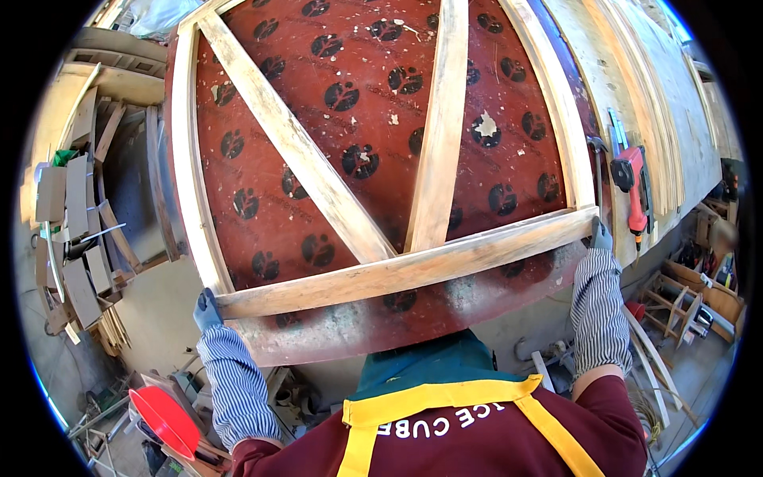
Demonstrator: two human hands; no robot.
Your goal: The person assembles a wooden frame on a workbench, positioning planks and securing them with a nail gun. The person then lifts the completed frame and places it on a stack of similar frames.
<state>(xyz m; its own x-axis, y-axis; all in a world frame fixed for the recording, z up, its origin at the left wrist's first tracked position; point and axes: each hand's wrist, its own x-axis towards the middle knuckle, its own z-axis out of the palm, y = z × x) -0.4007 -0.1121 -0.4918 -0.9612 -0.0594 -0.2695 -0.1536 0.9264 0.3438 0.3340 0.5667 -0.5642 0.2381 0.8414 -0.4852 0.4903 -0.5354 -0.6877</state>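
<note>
A pale wooden frame (405,269) lies on a red-brown panel (342,167) printed with dark round marks. Its near rail runs across in front of me, the right end slightly farther away. Two inner battens, one of them a slanted batten (294,143), meet close together at that rail. At the rail's left corner, my left hand (208,310), in a grey-blue glove, is closed on the frame. My right hand (601,236), gloved alike, grips the right corner; its fingers are partly hidden. Striped sleeves cover both forearms.
Right of the frame, a red-and-black power tool (630,187) and a hammer (598,151) lie near long wooden strips (648,95). Wood offcuts (77,199) are piled at left. A red round object (165,420) stands lower left. Wooden racks (675,306) stand lower right.
</note>
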